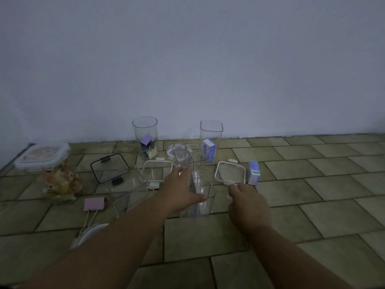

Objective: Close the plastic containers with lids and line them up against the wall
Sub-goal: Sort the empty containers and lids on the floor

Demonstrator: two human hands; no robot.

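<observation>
**On the tiled floor (208,236): one jar shut, the rest open**

Nearest, the left hand (181,189) wraps its fingers round a clear square container (203,192), rigid, glossy and lidless, well short of the wall (187,59). The right hand (249,203) curls its fingers at a white-rimmed lid (230,173); I cannot tell whether they pinch it. Farther left, a snap-lidded jar (43,157) is closed. By the wall, a round jar (145,134) and a tall square jar (210,132) stand open.

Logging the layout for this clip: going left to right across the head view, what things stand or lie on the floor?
Lidded container → black-rimmed lid → round open container → tall square container → rightmost white-rimmed lid → loose purple box. The middle cluster under the left hand overlaps, so it is left out.
</observation>
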